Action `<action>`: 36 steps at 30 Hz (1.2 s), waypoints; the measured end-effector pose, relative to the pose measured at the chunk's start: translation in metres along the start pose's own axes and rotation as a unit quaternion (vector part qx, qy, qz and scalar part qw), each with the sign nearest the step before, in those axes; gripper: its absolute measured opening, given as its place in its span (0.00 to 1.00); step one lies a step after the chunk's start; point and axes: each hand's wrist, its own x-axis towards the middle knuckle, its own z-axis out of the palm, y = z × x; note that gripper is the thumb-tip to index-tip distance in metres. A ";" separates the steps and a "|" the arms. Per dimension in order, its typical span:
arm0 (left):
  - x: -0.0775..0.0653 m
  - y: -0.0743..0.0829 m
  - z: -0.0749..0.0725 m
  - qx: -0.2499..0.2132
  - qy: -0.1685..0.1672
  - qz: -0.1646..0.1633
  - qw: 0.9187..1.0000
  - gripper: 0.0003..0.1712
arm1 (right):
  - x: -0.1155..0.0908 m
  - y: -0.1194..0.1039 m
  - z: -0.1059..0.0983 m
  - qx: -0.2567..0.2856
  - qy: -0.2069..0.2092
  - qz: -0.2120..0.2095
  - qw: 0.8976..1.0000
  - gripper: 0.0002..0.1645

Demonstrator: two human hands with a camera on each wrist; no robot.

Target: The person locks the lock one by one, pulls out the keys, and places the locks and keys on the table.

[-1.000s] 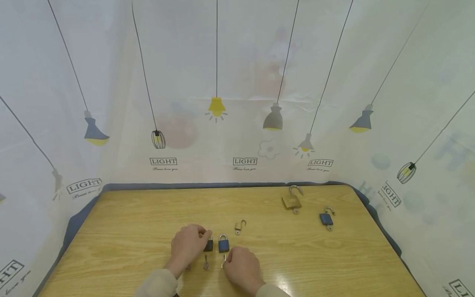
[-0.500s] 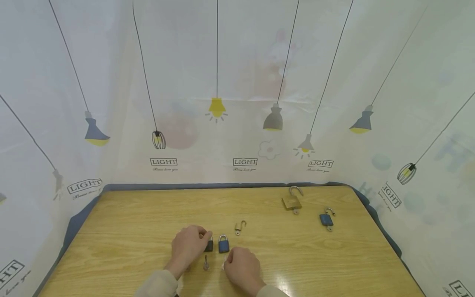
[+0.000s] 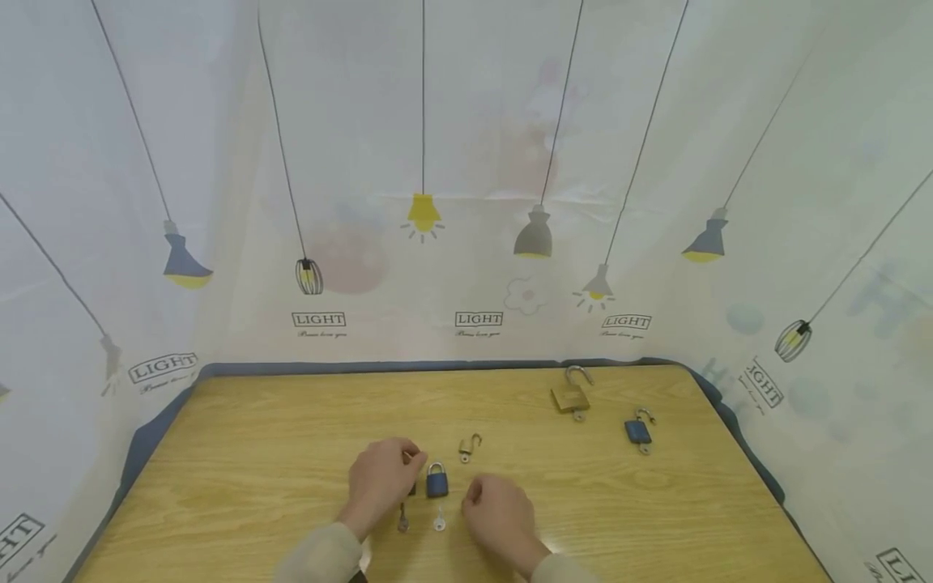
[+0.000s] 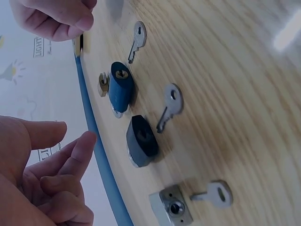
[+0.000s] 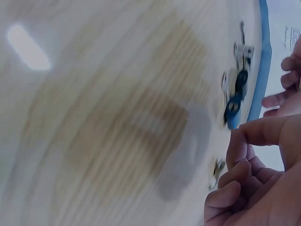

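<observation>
My left hand [image 3: 382, 479] hovers by the black padlock [image 4: 143, 141], partly covering it in the head view. Its thumb and forefinger are apart with nothing between them. Beside that padlock stands a blue padlock [image 3: 436, 484], its shackle closed. A key [image 3: 440, 521] lies in front of the blue one, another key [image 3: 403, 519] in front of the black one. In the left wrist view a silver padlock [image 4: 171, 206] shows too, with a key [image 4: 217, 194] before it. My right hand [image 3: 500, 514] is right of the blue padlock's key, fingers loosely curled and holding nothing.
Behind the row lies a small brass padlock [image 3: 466, 447] with its shackle open and a key in it. Farther right are a large brass padlock [image 3: 570, 398] and another blue padlock [image 3: 637, 431], both open with keys. A printed curtain [image 3: 394, 340] borders the wooden table [image 3: 277, 413].
My right hand has drawn away to the right from the key by the blue padlock, which now lies fully in sight. The left hand has shifted slightly right.
</observation>
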 end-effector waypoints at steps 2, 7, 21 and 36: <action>0.002 0.002 0.002 0.001 0.001 0.007 1.000 0.10 | 0.002 0.005 -0.008 0.001 -0.004 0.006 1.000 0.05; 0.006 0.008 0.009 0.009 -0.001 0.026 1.000 0.09 | 0.005 0.019 -0.023 0.003 -0.009 0.023 1.000 0.04; 0.032 0.032 0.035 0.061 -0.014 0.036 0.997 0.09 | 0.012 0.045 -0.048 -0.010 0.030 0.029 0.999 0.05; 0.041 0.054 0.061 0.108 0.027 0.011 0.994 0.29 | 0.015 0.054 -0.055 -0.008 0.025 0.040 0.999 0.07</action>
